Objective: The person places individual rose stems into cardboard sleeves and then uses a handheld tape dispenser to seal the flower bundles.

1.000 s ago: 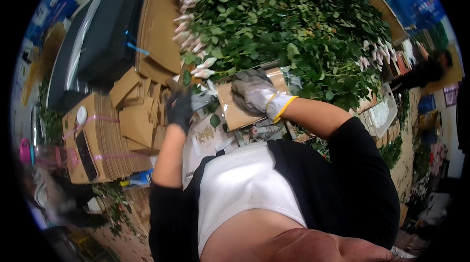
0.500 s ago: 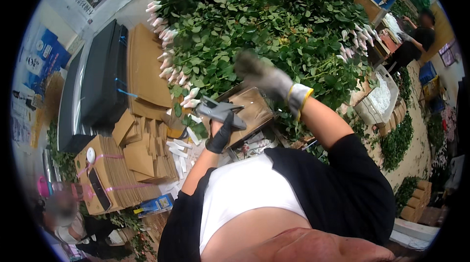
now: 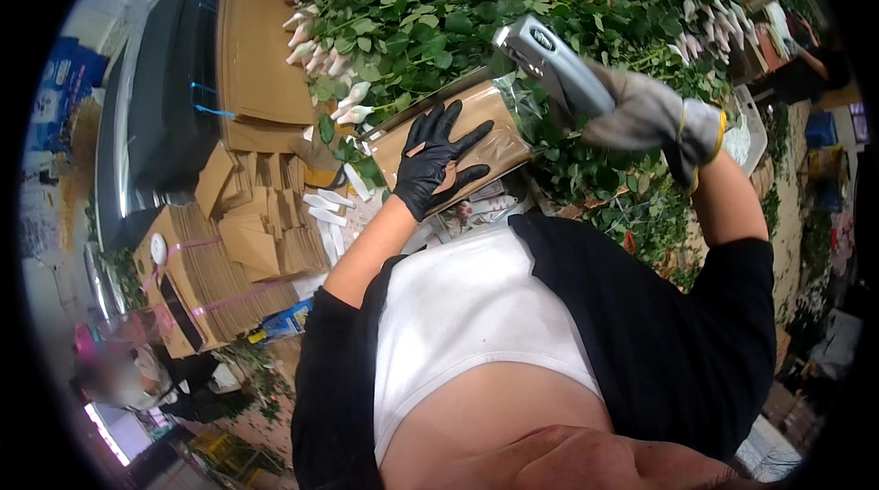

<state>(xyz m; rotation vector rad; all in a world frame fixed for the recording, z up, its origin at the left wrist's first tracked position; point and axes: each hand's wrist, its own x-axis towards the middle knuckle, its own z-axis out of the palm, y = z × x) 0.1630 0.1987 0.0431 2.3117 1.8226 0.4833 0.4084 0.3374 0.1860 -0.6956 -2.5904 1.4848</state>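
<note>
My right hand point(image 3: 645, 114), in a grey work glove with a yellow-edged cuff, grips a grey stapler point(image 3: 558, 55). The tool is raised over the leafy stems, its head pointing up and left. In a black glove with worn-through patches, my left hand point(image 3: 435, 156) lies with fingers spread on a brown cardboard wrap point(image 3: 506, 144) in front of me. Clear plastic film point(image 3: 524, 105) shows at the wrap's right end. Just beyond spreads a big heap of green leafy stems point(image 3: 439, 5). Pale, sleeved flower buds point(image 3: 352, 103) stick out on its left side.
Folded cardboard pieces point(image 3: 252, 243) stand stacked at the left, below dark grey sheets point(image 3: 165, 105) and tall cardboard sheets point(image 3: 265, 50). White strips point(image 3: 330, 206) lie beside my left forearm. More sleeved buds point(image 3: 719, 32) are at the right. Other people are at the lower left and far right.
The stapler has passed from my left hand to my right. My left hand now rests spread on the cardboard, while my right has moved rightward with the stapler.
</note>
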